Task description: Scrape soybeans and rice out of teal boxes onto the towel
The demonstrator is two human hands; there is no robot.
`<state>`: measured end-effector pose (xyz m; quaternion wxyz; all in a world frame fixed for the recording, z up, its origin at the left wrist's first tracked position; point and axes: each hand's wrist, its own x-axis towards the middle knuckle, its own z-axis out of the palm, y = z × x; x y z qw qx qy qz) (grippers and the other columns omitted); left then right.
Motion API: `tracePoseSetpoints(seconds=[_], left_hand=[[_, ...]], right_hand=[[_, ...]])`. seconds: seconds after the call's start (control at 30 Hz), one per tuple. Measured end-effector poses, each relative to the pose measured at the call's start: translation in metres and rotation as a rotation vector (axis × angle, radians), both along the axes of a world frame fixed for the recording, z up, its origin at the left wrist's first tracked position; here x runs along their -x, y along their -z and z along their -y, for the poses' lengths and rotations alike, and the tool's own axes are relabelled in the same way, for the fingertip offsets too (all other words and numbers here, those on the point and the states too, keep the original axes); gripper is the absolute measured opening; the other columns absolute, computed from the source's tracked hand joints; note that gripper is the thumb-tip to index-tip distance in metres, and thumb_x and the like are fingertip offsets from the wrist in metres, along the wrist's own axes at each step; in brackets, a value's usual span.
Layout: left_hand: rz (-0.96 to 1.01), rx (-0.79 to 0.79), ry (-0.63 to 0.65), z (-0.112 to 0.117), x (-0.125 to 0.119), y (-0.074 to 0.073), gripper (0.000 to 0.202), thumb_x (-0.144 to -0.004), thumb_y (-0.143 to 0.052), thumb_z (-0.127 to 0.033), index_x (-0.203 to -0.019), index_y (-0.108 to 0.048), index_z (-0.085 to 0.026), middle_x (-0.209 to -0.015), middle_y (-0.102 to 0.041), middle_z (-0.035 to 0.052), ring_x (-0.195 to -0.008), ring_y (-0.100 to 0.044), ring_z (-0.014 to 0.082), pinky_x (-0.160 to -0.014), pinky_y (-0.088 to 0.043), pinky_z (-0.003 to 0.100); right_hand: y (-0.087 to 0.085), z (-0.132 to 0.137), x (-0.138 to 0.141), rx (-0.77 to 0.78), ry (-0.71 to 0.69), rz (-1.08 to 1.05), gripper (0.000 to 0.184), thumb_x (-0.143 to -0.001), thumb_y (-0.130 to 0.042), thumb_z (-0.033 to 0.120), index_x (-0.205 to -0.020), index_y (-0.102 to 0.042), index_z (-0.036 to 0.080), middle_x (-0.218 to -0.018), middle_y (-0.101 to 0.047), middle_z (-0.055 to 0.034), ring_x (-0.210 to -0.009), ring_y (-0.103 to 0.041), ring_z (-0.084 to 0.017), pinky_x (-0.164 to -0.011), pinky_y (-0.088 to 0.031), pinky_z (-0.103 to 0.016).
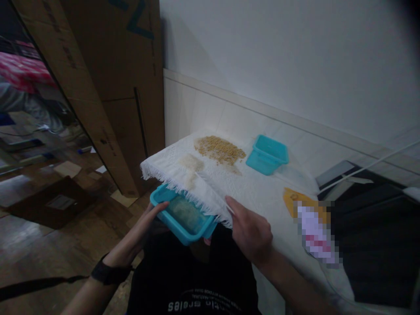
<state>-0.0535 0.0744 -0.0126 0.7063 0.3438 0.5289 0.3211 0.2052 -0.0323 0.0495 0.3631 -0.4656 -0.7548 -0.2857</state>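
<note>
My left hand point(153, 215) grips the left rim of a turquoise plastic container point(188, 238), held just below the near edge of a fringed white cloth point(251, 186). Pale grains like rice point(184, 213) lie inside the container. My right hand point(252, 229) is closed on the cloth's near edge, where a raised fold runs away from the fingers. A small patch of rice-like grains point(191, 162) rests on the cloth. Beyond it spreads a heap of yellowish beans, like soybeans point(223, 149). The container's far side is partly hidden by the fringe.
A second turquoise container point(267, 154) stands at the back of the cloth, near the wall point(295, 65). To the right are an orange item point(290, 199) and a dark panel point(380, 236). A tall cardboard box point(121, 87) stands left; flattened cardboard point(49, 203) lies on the floor.
</note>
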Motion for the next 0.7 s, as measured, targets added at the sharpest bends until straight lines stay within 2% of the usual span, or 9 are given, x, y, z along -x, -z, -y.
tracePoseSetpoints(seconds=[0.1,0.17,0.33,0.47,0.57,0.7], left_hand=[[-0.011,0.018,0.000,-0.004,0.003,-0.001,0.075,-0.073,-0.076,-0.058,-0.138,-0.053,-0.029,-0.106,-0.075,0.0115,-0.086,-0.075,0.0322,-0.080,-0.061,0.046],[0.003,0.009,-0.003,-0.004,0.004,-0.003,0.075,-0.072,-0.077,-0.057,-0.137,-0.053,-0.029,-0.112,-0.074,0.0119,-0.089,-0.075,0.0327,-0.081,-0.061,0.047],[0.022,-0.020,-0.006,-0.002,0.007,-0.006,0.073,-0.073,-0.077,-0.055,-0.136,-0.054,-0.027,-0.116,-0.073,0.0120,-0.089,-0.075,0.0304,-0.082,-0.061,0.045],[0.015,-0.020,-0.022,-0.004,0.009,-0.002,0.072,-0.076,-0.075,-0.055,-0.138,-0.054,-0.027,-0.111,-0.073,0.0116,-0.083,-0.075,0.0278,-0.079,-0.062,0.044],[0.018,-0.017,-0.038,-0.007,0.011,0.003,0.072,-0.075,-0.076,-0.056,-0.137,-0.054,-0.026,-0.105,-0.075,0.0113,-0.081,-0.075,0.0279,-0.077,-0.062,0.044],[0.028,-0.022,-0.045,-0.009,0.013,0.003,0.071,-0.074,-0.077,-0.056,-0.134,-0.056,-0.026,-0.105,-0.075,0.0116,-0.084,-0.075,0.0294,-0.079,-0.062,0.045]], right_hand=[[0.001,-0.023,-0.012,0.003,0.006,0.039,0.051,-0.090,-0.051,-0.004,-0.139,-0.052,0.011,-0.110,-0.076,-0.0139,-0.100,-0.075,-0.020,-0.088,-0.063,-0.028],[0.005,-0.029,-0.012,0.023,-0.019,0.064,0.049,-0.090,-0.049,-0.004,-0.138,-0.052,0.008,-0.109,-0.076,-0.0159,-0.100,-0.075,-0.021,-0.087,-0.063,-0.030],[0.014,-0.014,0.011,0.084,-0.090,0.094,0.041,-0.093,-0.044,-0.002,-0.132,-0.055,0.005,-0.113,-0.074,-0.0189,-0.110,-0.071,-0.025,-0.092,-0.063,-0.036],[0.011,0.001,0.025,0.114,-0.161,0.059,0.034,-0.095,-0.045,0.003,-0.128,-0.057,0.005,-0.115,-0.074,-0.0185,-0.115,-0.068,-0.024,-0.093,-0.063,-0.037],[0.004,-0.004,0.025,0.075,-0.169,0.008,0.035,-0.095,-0.047,0.002,-0.127,-0.058,0.005,-0.113,-0.075,-0.0164,-0.111,-0.070,-0.021,-0.094,-0.062,-0.031],[0.000,-0.025,0.019,0.014,-0.152,-0.008,0.042,-0.091,-0.046,-0.004,-0.130,-0.057,0.009,-0.110,-0.076,-0.0137,-0.108,-0.072,-0.018,-0.094,-0.061,-0.028]])
